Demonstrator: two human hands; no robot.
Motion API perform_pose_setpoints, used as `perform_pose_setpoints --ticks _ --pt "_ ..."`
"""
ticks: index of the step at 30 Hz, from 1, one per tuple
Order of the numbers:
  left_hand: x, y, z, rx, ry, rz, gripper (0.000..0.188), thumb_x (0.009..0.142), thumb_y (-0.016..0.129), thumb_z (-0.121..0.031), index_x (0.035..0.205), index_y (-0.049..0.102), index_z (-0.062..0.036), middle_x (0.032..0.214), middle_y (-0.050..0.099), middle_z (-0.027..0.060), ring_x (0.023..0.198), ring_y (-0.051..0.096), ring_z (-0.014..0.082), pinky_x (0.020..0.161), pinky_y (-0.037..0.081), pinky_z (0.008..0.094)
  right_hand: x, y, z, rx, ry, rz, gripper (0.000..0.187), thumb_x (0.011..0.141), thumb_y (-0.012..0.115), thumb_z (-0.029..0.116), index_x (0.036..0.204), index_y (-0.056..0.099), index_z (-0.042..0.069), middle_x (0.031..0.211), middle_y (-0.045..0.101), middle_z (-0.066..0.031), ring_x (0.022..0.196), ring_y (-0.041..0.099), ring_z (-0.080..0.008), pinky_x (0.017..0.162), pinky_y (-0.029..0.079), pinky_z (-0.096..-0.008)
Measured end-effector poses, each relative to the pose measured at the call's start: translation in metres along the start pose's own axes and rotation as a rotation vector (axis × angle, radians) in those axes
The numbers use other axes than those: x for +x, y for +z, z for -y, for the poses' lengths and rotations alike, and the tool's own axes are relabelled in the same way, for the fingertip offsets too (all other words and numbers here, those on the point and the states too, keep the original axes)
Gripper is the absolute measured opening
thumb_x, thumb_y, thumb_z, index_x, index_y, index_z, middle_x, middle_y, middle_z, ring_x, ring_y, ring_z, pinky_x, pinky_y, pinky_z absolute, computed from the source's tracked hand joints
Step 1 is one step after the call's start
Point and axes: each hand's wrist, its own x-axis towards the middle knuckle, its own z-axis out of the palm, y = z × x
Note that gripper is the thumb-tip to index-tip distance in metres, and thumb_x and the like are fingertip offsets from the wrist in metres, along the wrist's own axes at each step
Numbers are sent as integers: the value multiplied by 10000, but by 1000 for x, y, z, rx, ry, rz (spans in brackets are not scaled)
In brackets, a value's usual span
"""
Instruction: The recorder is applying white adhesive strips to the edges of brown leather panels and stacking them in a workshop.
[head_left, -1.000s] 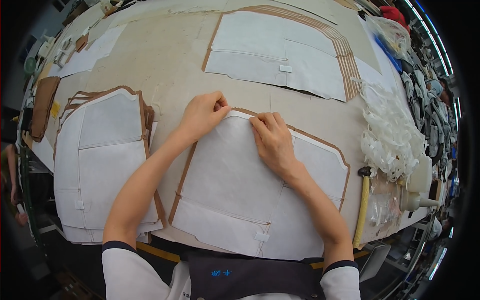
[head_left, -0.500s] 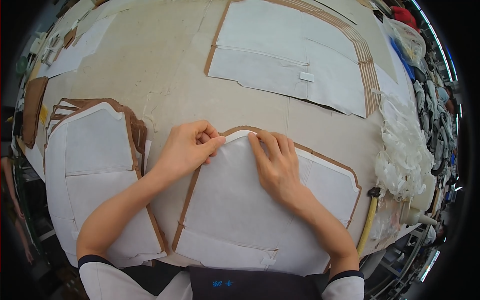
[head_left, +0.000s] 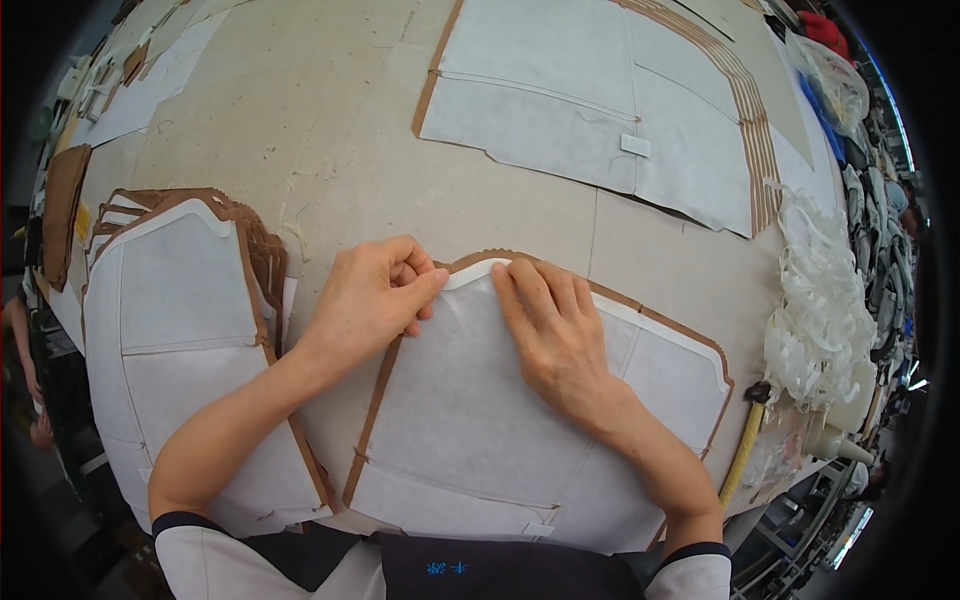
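A fabric panel (head_left: 470,390) lies in front of me, pale grey-white backing up, with a brown edge showing around it. Along its curved far edge runs a narrow white strip (head_left: 468,275). My left hand (head_left: 362,298) pinches the strip's left end between thumb and forefinger, at the panel's upper left corner. Slightly to the right, my right hand (head_left: 565,345) rests on the panel with its fingers extended, the fingertips on the strip. Another white strip (head_left: 665,338) follows the panel's right shoulder. Beneath my palms, part of the panel is hidden.
Left of me sits a stack of similar panels (head_left: 190,300), partly under my left forearm. More overlapping panels (head_left: 540,90) lie at the far side. At right are a heap of white strips (head_left: 815,300), a yellow-handled tool (head_left: 742,455) and a nozzled bottle (head_left: 838,445).
The view has shifted slightly, moving the far panels up and right in the picture. Both hands keep nearly the same place on the strip.
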Motion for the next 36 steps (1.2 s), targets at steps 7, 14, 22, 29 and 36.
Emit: perform_pose_setpoints --ticks 7,14,22,29,36 --pt "-2 4 -1 11 50 -36 227 934 645 -174 821 623 22 628 644 61 529 609 105 490 489 257 4 4 12 184 -9 -38 400 743 637 36 1112 633 -119 1138 584 -180 1072 574 -302 876 466 -410" --pt "-9 5 5 -28 91 -105 172 928 667 -150 875 641 11 688 660 65 565 612 99 523 486 247 3 7 15 141 -40 -32 405 744 620 45 1117 628 -113 1177 568 -168 1106 549 -299 887 447 -418" --pt "-45 8 36 564 726 -336 175 870 691 -47 1039 704 -5 871 676 109 700 667 248 622 522 324 5 3 20 141 -20 21 456 770 606 52 1209 599 -72 1206 545 -150 1119 519 -294 922 416 -429" --pt "-50 16 37 641 767 -371 238 871 683 -53 1105 704 -16 962 656 101 746 670 247 652 528 349 8 -4 24 193 27 71 596 685 618 -50 1278 560 -34 1231 528 -147 1147 491 -319 971 383 -447" --pt "-48 25 44 721 780 -431 248 851 700 -66 1094 689 -13 996 644 84 791 666 244 663 539 352 12 -2 22 258 62 79 617 645 616 -84 1255 582 8 1211 541 -128 1146 489 -324 974 382 -446"
